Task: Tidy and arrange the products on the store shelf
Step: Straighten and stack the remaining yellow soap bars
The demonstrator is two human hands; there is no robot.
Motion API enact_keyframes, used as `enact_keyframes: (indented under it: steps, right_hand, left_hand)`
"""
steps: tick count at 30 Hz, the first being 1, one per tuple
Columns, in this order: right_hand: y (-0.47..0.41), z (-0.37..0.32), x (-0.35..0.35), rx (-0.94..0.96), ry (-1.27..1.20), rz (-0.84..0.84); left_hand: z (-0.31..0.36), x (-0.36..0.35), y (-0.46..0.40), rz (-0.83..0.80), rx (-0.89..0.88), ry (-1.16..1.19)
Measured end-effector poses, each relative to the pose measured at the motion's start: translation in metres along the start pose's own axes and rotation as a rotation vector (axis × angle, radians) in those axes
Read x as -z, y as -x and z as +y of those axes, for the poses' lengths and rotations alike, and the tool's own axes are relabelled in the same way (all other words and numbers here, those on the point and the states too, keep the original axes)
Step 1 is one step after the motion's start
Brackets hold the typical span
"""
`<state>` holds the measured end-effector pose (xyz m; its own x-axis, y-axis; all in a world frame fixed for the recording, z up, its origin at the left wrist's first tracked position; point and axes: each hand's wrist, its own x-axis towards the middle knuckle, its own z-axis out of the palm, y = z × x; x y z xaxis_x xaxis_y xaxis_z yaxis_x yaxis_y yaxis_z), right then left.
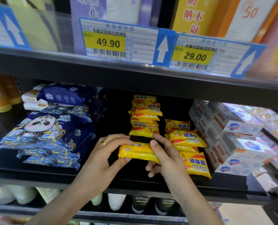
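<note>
Here the yellow soap pack (137, 152) lies flat between both hands, left hand (105, 153) and right hand (165, 157) each in a holding grip

A black metal store shelf (37, 172) carries, at its left, flat dark-blue wet-wipe packs printed with a panda (42, 132), piled in overlapping layers with white soft packs (31, 98) behind them. In the middle stands a leaning stack of yellow plastic-wrapped sulfur soap bars (145, 117), with a lower pile of the same yellow bars (187, 140) just beside it on the right. At the right end, white cardboard soap boxes with blue shield logos (235, 140) are stacked in rows, touching the yellow pile.
</note>
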<state>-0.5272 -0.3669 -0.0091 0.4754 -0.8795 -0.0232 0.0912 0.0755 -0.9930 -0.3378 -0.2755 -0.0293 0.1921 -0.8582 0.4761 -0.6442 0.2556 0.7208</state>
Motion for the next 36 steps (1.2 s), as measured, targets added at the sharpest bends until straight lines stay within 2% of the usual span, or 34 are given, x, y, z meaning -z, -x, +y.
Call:
enact_keyframes:
  steps: [5,15,28,33,36]
  right_hand:
    - [0.005,-0.002,-0.001,0.051,0.039,-0.032]
    - [0.011,0.012,-0.005,0.212,0.166,0.028]
    - [0.011,0.017,-0.003,0.288,0.206,0.09]
    - [0.012,0.021,-0.005,0.368,0.288,0.111]
    - [0.014,0.022,-0.009,0.465,0.455,0.147]
  left_hand:
    - [0.001,0.0,0.001,-0.002,0.048,0.047]
    - [-0.001,0.001,0.001,0.016,0.15,0.116]
    - [-0.007,-0.003,-0.002,0.03,0.266,0.224]
    - [-0.009,-0.003,-0.007,-0.019,0.325,0.305]
    - [-0.007,-0.003,-0.009,-0.025,0.331,0.325]
